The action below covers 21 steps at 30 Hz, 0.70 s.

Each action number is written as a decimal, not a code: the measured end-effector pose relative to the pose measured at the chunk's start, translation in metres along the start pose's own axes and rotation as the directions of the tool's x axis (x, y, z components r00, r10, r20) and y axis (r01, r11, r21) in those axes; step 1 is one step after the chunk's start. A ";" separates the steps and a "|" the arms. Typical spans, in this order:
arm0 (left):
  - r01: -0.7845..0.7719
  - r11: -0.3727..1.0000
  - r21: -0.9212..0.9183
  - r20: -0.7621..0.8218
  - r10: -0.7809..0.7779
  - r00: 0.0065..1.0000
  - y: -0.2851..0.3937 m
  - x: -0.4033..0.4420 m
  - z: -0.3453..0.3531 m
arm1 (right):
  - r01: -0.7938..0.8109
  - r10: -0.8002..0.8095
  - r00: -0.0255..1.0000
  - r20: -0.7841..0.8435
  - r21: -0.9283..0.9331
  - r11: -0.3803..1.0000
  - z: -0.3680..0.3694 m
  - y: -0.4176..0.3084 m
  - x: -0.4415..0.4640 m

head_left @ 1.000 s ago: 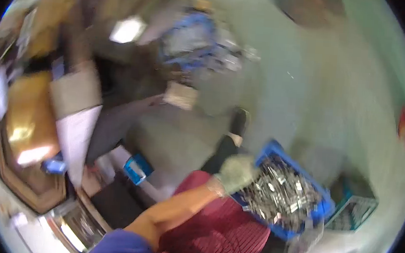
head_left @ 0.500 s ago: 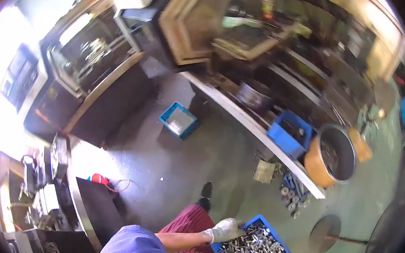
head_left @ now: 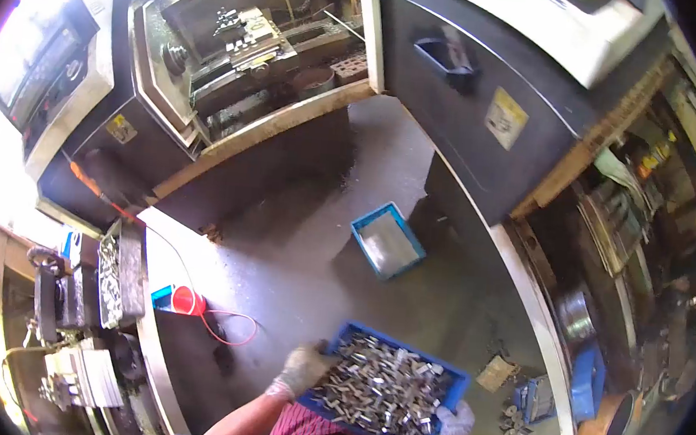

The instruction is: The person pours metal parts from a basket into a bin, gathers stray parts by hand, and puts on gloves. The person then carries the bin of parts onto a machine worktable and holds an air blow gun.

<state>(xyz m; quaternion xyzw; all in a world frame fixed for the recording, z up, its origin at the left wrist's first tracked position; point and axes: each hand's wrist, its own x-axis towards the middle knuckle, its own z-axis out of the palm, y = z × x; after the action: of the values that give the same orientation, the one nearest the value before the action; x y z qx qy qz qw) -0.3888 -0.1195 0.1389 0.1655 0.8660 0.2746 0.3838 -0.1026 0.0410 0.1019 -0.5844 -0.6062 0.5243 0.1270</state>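
A blue plastic crate full of small shiny metal pieces is held in front of my body, over my striped clothing. My left hand, in a pale work glove, is closed on the crate's left rim. On the opposite side, my right hand, also gloved, grips the right end near the lower corner. Its fingers are partly hidden by the crate wall.
A smaller blue bin with a pale flat bottom stands on the floor ahead. Dark machines flank the walkway, with a machine cabinet at upper right. At left are a red bucket and hose. Metal rings lie at right.
The crate has come to the front of my body, and my right hand now shows on it. The view has turned left, shifting the floor bin rightward.
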 end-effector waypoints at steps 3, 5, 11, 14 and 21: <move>-0.038 0.993 -0.113 -0.285 0.005 0.959 -0.028 0.035 -0.076 | 0.069 -0.073 0.988 0.134 0.036 0.997 0.089 -0.090 0.048; 0.037 0.992 -0.117 -0.341 -0.076 0.937 -0.034 0.057 -0.127 | 0.223 -0.189 0.950 0.250 -0.114 0.968 0.139 -0.146 0.088; -0.100 0.757 -0.646 -0.477 -0.297 0.827 -0.031 0.134 -0.221 | 0.478 -0.418 0.777 0.470 -0.008 0.878 0.296 -0.316 0.212; -0.113 0.714 -0.691 -0.483 -0.340 0.807 -0.005 0.183 -0.259 | 0.555 -0.404 0.755 0.516 -0.173 0.814 0.364 -0.396 0.277; -0.296 0.256 -0.920 -0.371 -0.333 0.867 0.031 0.285 -0.324 | 0.638 -0.494 0.755 0.432 -0.307 0.707 0.451 -0.527 0.359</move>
<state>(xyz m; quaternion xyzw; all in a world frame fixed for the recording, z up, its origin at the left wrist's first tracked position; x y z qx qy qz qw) -0.8166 -0.0659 0.1733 -0.1916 0.5826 0.7717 0.1686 -0.8543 0.2462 0.1617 -0.2872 -0.8708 0.3958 0.0504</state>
